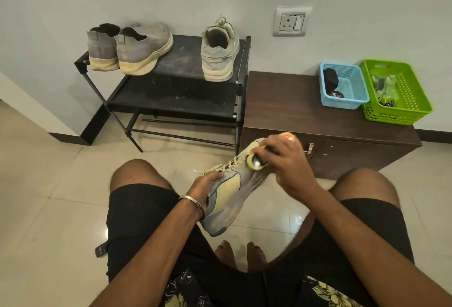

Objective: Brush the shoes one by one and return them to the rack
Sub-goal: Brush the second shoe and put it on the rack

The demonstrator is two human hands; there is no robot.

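**Head view: brush on the toe of a held sneaker**

Head camera looks down on us seated, knees apart, bare feet on the tiled floor (pixel 49 196). Our left hand (pixel 204 188) grips the sneaker (pixel 231 190) from its lace side, fingers curled over the tongue near the laces and a metal bangle (pixel 189 198) on the wrist. The sneaker is held in the air between our knees, toe pointing away from us toward the cabinet, its grey and pale yellow side facing up.

Our right hand (pixel 287 160) is closed around a brush (pixel 255 161), fingers wrapped over its dark body. The brush's pale round end rests against the upper of the sneaker near the toe. A small orange-topped object (pixel 288 136) shows just above the knuckles; we cannot tell what it is.

On the top shelf of the black shoe rack (pixel 181 62) stand three shoes, heels toward us: a grey pair (pixel 129 47) at the left, touching each other, and a matching single sneaker (pixel 220 55) at the right, well apart from the pair. The lower shelf carries dust marks.

Beside the rack, touching its right side, stands a dark brown cabinet (pixel 281 111). On its top sit a blue basket (pixel 343 88) and a green basket (pixel 396 91), side by side, each holding small items too unclear to name. A wall socket (pixel 291 22) sits above the cabinet.
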